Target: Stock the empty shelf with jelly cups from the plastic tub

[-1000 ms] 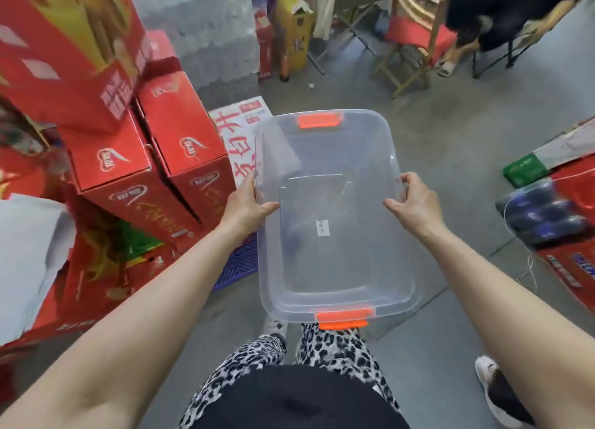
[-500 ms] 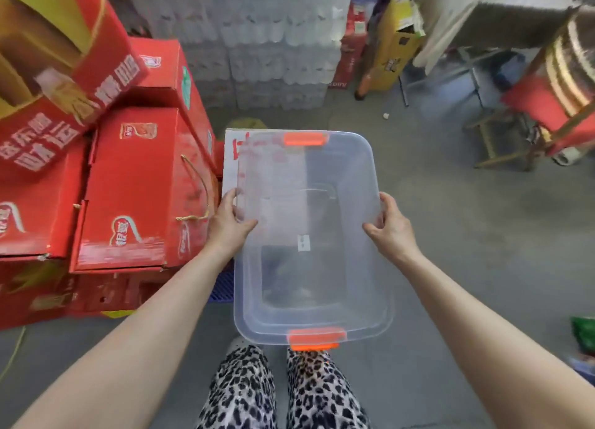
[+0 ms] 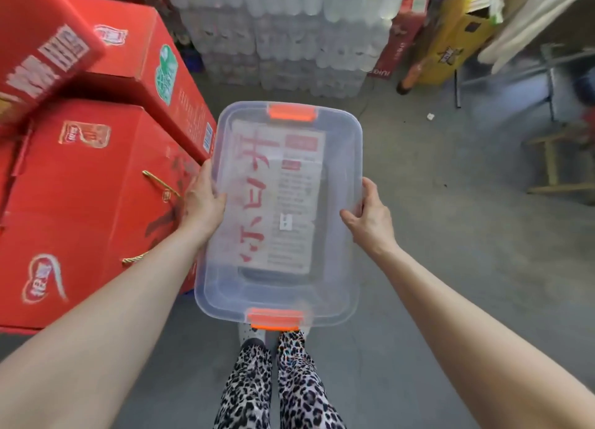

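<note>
I carry a clear plastic tub (image 3: 341,158) with orange latches at its near and far ends, held level in front of me above the floor. My left hand (image 3: 201,203) grips its left rim, thumb over the edge. My right hand (image 3: 370,217) grips the right rim the same way. Nothing lies inside the tub; a white sign with red characters on the floor shows through its bottom. No jelly cups and no shelf are in view.
Stacked red cartons (image 3: 87,184) stand close on my left, next to the tub. Shrink-wrapped packs of water bottles (image 3: 283,32) are piled ahead. A yellow box (image 3: 450,36) and a wooden stool (image 3: 557,161) stand to the right. Grey concrete floor (image 3: 450,267) stretches right.
The view has swung left and forward: the cartons and bottle packs are nearer, and the tub is now over the white sign. Both hands keep the same grip on the rims.
</note>
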